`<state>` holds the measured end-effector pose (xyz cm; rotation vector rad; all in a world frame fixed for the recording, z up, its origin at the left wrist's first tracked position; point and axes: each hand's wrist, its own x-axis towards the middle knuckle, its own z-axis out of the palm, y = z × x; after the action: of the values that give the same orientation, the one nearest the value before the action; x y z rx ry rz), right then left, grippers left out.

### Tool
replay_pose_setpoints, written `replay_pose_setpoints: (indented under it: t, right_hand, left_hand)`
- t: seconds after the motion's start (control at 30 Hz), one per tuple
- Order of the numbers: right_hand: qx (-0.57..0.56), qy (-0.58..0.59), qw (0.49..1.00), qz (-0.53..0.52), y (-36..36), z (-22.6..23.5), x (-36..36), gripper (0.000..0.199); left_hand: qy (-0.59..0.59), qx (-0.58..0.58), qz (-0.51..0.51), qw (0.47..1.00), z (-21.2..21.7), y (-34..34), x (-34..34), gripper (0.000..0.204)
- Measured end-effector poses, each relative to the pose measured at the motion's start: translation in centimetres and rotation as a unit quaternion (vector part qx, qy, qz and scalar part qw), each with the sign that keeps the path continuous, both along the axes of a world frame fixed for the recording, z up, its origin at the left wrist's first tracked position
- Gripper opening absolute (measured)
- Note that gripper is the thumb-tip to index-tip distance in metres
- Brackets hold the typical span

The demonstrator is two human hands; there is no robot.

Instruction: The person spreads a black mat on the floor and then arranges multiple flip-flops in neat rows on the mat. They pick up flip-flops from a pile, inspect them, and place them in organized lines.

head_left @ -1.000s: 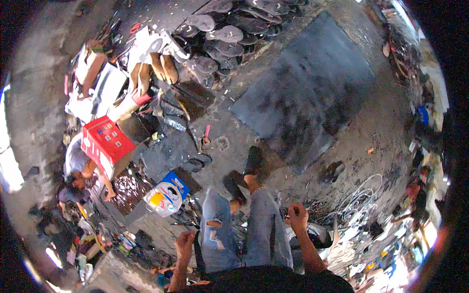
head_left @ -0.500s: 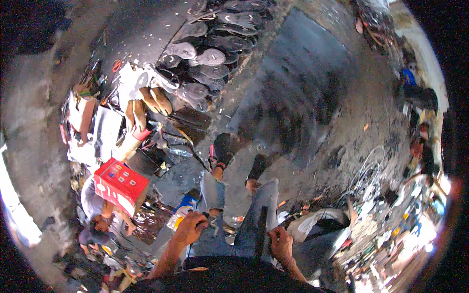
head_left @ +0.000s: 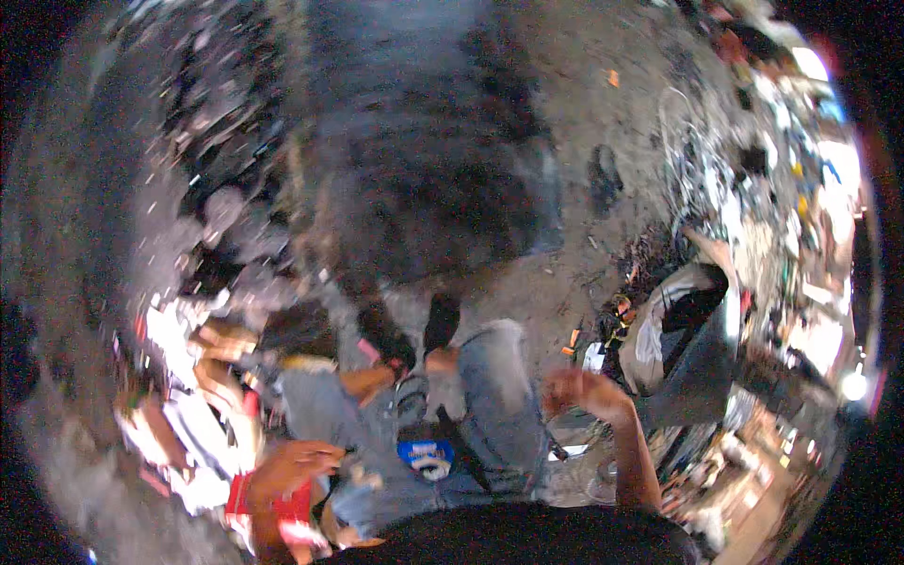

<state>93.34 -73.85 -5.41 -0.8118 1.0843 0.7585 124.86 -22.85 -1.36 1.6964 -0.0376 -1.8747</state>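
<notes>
My left hand [head_left: 297, 463] hovers at the lower left, beside my thigh and partly over a red box [head_left: 278, 499]. Its fingers look stretched out, with nothing visible in them. On the other side, my right hand [head_left: 586, 391] is raised just beyond my knee; motion smears its fingers, and I make out no object there. Between the hands lie my legs in blue jeans [head_left: 494, 377], knees bent. A round blue and white thing [head_left: 426, 458], perhaps a can lid, shows between the thighs. A dark strip [head_left: 461, 452] runs alongside it.
A dark sheet [head_left: 424, 141] covers the floor ahead. Flat grey soles [head_left: 226, 212] lie to the left, near brown foot-shaped forms [head_left: 224, 350]. An open pale bag [head_left: 650, 353] stands at the right, with tangled wire [head_left: 697, 169] and scattered scraps beyond.
My view has swung right, so the sheet, soles and red box sit further left. My knees have spread and bent more. My hands have moved apart, the right one rising.
</notes>
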Motion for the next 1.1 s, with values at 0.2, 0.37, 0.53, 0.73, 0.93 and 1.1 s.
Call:
replay_pose_setpoints:
  t: [0.2, 0.37, 0.53, 0.73, 0.93, 1.1]
  right_hand:
    - [-0.395, 0.019, 0.886, -0.242, -7.7, -33.7, -7.7, 0.035]
    - [-0.348, -0.07, 0.794, -0.494, -10.8, -51.0, -6.2, 0.032]
    - [-0.36, -0.046, 0.672, -0.646, -8.8, -53.3, -1.8, 0.025]
    - [-0.279, -0.07, 0.795, -0.535, -10.1, -52.4, 2.0, 0.026]
    - [-0.708, -0.002, 0.63, -0.318, -20.3, -54.7, -6.8, 0.029]
    - [-0.455, -0.127, 0.668, -0.575, -15.1, -61.6, -3.6, 0.041]
  left_hand:
    - [-0.285, -0.048, 0.253, 0.923, -29.2, -5.0, 10.6, 0.038]
    - [-0.374, -0.05, 0.224, 0.899, -54.3, -4.6, 6.6, 0.054]
    - [-0.411, -0.05, 0.247, 0.876, -51.6, -12.9, 5.3, 0.053]
    - [-0.382, -0.001, 0.285, 0.879, -49.5, -13.4, 4.9, 0.082]
    - [-0.404, -0.093, 0.23, 0.88, -48.2, -18.2, 2.2, 0.075]
    - [-0.378, -0.068, 0.251, 0.889, -47.4, -14.1, 4.4, 0.085]
